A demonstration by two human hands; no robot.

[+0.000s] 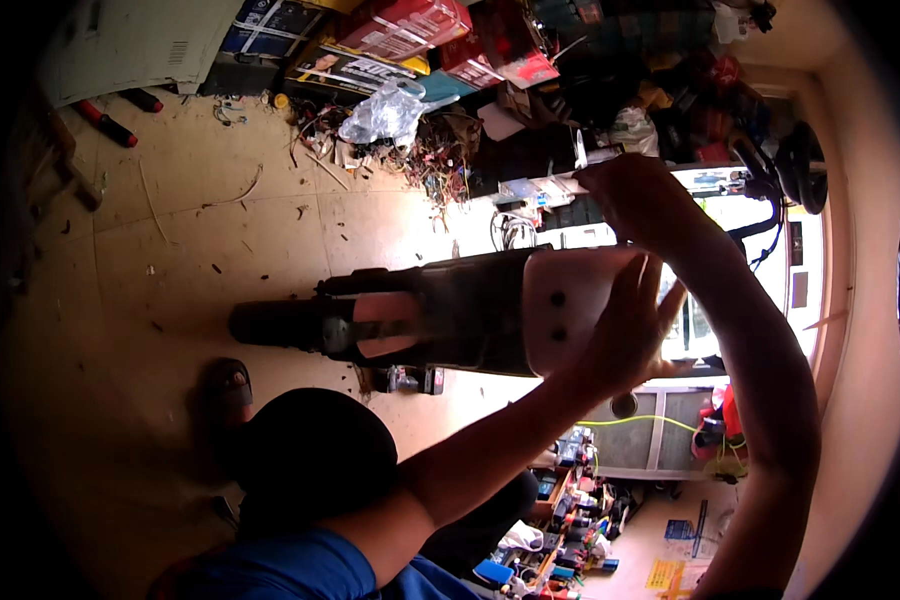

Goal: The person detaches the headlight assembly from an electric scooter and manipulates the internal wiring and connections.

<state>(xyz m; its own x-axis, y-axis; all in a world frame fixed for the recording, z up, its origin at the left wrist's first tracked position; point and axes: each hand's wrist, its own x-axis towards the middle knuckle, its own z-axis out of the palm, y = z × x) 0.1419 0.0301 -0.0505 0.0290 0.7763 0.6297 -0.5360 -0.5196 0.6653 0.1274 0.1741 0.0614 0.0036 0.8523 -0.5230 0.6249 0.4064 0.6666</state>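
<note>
A long dark machine, which looks like a two-wheeler with a dark wheel at its left end, stretches across the middle. On its right part sits a pale pinkish panel [575,300] with two dark round holes. My left hand [625,335] lies against the right edge of this panel, fingers stretched out and thumb apart. Above and beyond it is my right hand [630,200], its fingers bent closed. What it holds, if anything, is too dark to make out. A thin white piece [580,148] shows close by its fingertips.
Red boxes [400,30] and a clear plastic bag [385,115] stand at the back beside a heap of wire scraps [435,165]. Small tools and parts fill a rack [560,510] at lower right. A red-and-black handle [105,123] lies at far left.
</note>
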